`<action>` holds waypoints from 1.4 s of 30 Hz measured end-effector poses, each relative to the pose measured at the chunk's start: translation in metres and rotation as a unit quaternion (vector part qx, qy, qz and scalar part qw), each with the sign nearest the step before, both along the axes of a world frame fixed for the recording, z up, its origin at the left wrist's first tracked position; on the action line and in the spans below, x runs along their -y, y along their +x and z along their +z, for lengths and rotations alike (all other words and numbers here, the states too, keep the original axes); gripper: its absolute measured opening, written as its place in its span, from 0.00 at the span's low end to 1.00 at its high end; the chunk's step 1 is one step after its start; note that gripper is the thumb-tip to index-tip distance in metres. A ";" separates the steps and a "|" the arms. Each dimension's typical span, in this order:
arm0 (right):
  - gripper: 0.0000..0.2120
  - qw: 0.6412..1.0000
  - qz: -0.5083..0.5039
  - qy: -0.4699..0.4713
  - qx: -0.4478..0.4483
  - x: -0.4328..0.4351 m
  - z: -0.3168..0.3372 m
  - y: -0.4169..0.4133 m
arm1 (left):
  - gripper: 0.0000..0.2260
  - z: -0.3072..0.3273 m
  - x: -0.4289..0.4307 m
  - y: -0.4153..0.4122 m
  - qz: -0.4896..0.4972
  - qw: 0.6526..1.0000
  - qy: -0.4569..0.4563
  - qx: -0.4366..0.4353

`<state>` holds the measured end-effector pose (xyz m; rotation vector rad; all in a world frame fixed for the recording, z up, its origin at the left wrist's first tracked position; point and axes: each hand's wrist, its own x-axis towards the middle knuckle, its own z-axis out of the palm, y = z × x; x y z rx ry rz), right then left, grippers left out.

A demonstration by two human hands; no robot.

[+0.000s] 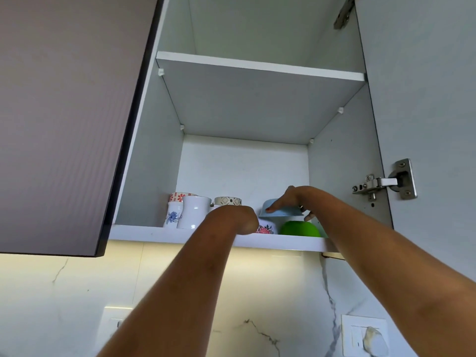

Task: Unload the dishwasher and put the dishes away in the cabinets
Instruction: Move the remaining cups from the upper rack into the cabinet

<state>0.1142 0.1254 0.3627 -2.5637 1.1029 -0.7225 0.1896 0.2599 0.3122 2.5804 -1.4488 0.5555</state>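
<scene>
We look up into an open wall cabinet (247,161), and both our hands reach onto its bottom shelf (159,231). Our right hand (291,199) lies spread over a light blue bowl (279,211), fingers wide, the index finger laid along the bowl's wall and the thumb hanging down past its rim on the right; the bowl is upside down, base uppermost and mouth downward, tilted a little so the rim runs nearly level from left to right. It sits above two other bowls on the shelf: just below our right hand a green bowl (300,228), also turned mouth down, and between our two hands a white bowl with a pink flower pattern (266,228), half hidden, so we cannot tell which way it faces. Whether the blue bowl rests on them or is only held over them we cannot tell. Our left hand (233,219) is bent at the wrist with the fingers out of sight behind it, so we cannot say whether it holds anything. To the left of that hand stand upright a plain white mug (194,212), a white cup with a blue flower (172,215), and behind them a red-patterned cup (180,196) and a cup with diamond marks (228,201). The upper shelf (257,65) shows only its underside.
</scene>
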 end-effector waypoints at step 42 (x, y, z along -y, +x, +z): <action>0.21 0.975 0.126 -0.149 0.103 -0.048 -0.049 -0.075 | 0.11 -0.023 -0.022 -0.020 -0.119 0.922 -0.359 0.080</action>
